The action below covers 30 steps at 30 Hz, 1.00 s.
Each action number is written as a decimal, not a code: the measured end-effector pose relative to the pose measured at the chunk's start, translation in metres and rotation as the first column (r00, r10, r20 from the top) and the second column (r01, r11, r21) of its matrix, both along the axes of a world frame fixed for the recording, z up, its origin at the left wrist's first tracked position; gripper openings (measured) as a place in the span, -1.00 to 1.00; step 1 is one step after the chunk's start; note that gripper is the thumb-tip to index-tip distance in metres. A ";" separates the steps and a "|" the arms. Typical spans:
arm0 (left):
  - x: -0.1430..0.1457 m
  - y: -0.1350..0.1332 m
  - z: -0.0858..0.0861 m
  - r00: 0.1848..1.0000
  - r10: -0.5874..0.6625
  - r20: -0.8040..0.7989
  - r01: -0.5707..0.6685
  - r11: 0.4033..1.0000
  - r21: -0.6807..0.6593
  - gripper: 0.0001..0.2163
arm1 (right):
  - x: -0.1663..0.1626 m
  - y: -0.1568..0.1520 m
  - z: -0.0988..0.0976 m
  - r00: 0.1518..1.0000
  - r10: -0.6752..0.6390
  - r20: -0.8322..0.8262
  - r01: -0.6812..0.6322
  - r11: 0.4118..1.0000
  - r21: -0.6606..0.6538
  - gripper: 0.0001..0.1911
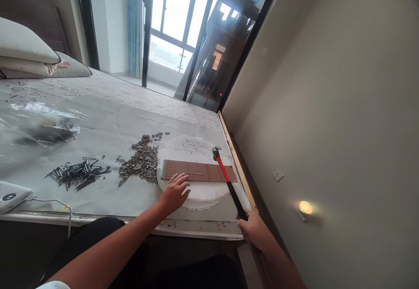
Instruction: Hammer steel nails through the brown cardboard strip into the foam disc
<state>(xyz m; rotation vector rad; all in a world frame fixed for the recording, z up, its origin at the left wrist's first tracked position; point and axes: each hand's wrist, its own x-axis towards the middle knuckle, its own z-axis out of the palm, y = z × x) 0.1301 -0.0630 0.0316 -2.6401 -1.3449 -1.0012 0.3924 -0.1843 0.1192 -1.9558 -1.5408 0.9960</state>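
My left hand (175,191) lies flat with fingers spread on a white round foam pad (196,195), its fingertips touching the near edge of a brown perforated board (199,171) that rests on the pad. My right hand (253,230) is closed around the black grip of a red-handled hammer (225,177). The hammer's metal head (216,152) hovers at the board's far right end. A row of small nails stands in the board near its middle.
A heap of small grey pieces (142,160) lies left of the pad, and a pile of dark nails (78,173) further left. A clear plastic bag (42,125), a white device with cable (11,195), pillows (26,51) and a wall (327,105) on the right surround the bed surface.
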 end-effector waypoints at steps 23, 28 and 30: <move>-0.068 -0.084 0.088 0.964 -0.234 -0.128 0.265 0.892 0.366 -0.67 | -0.044 0.129 -0.006 0.686 0.104 0.720 -0.271 0.955 0.120 -0.62; -0.063 -0.102 0.098 0.946 -0.285 -0.157 0.325 0.855 0.404 -0.65 | -0.101 0.043 0.032 0.892 0.420 0.165 -0.446 0.766 0.463 -0.58; -0.059 -0.107 0.100 0.938 -0.296 -0.180 0.345 0.841 0.417 -0.68 | -0.120 0.008 0.046 0.852 0.523 -0.022 -0.453 0.757 0.471 -0.50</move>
